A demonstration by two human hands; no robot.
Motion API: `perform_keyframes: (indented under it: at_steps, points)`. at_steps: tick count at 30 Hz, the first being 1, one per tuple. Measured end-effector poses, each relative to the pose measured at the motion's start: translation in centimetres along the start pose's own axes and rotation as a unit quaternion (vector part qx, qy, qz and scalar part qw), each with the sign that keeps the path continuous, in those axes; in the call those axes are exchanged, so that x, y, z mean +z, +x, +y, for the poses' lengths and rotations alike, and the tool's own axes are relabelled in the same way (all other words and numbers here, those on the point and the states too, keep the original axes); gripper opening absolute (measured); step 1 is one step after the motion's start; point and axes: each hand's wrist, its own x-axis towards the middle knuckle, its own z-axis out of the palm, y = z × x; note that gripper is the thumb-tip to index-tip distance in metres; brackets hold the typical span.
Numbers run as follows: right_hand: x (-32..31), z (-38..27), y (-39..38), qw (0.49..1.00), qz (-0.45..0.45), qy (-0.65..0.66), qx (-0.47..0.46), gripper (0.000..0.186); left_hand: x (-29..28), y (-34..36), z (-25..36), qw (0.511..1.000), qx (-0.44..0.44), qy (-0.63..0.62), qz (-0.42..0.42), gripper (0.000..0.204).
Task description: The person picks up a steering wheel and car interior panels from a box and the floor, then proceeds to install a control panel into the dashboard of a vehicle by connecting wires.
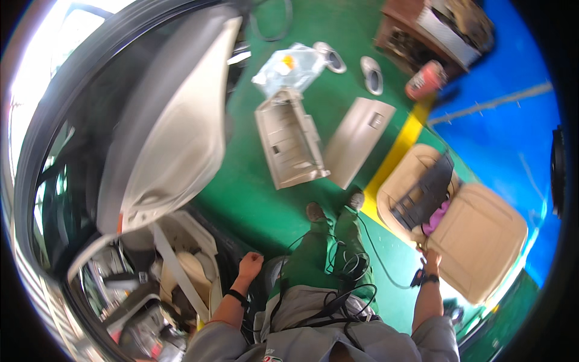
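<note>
- Clock positions are for the whole view, 12 at top
- Left hand (251, 265) at 7 o'clock, fingers curled into a loose fist, next to the car's open doorway
- Right hand (431, 259) at 4 o'clock, fingers bent at the near edge of the tan seat (482, 235); it's small and soft there, so can't tell if they pinch it or just rest by it
- Tan seat sits between 3 and 4, two pads meeting at an angle, the larger one farther right
- Dark slotted panel (419, 193) lies across the smaller pad at 3, purple cloth (436, 216) by the joint
- Beige open bin (292, 145) on the green floor at 12, flat beige panel (360, 142) just beside it at 2
- Clear plastic bag (298, 69) past the bin at 12, pair of light shoes (372, 77) around 1
- Red can (424, 81) toward 2, beside a loaded brown box (403, 13)
- Car door (181, 142) swung open at 10, grey seat belt (178, 271) inside the car at 8
- Black cables (356, 264) hang over the green trousers (304, 259), toward 5
</note>
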Motion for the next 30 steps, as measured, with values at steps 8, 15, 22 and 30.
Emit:
perform_keyframes:
  at_steps: [8, 15, 22, 30]
  points:
    - [8.8, -5.2, -7.9, 0.972, -0.189, -0.128, -0.064, 0.011, -1.1, -5.1, -7.2, 0.991, -0.070, -0.108, -0.038, 0.041]
    - [18.1, -16.6, -15.6, 0.908, -0.277, -0.256, -0.183, 0.014, 0.0, -11.8, -12.1, 0.954, -0.154, -0.246, 0.075, 0.040]
    - [28.7, -25.6, -18.3, 0.755, -0.501, -0.372, -0.202, 0.031, 8.1, -17.1, -16.7, 0.887, -0.292, -0.345, 0.099, 0.037]
    - [36.0, -20.6, -40.6, 0.694, -0.395, -0.545, -0.254, 0.026, 18.4, -26.2, -15.1, 0.782, -0.413, -0.454, 0.108, 0.041]
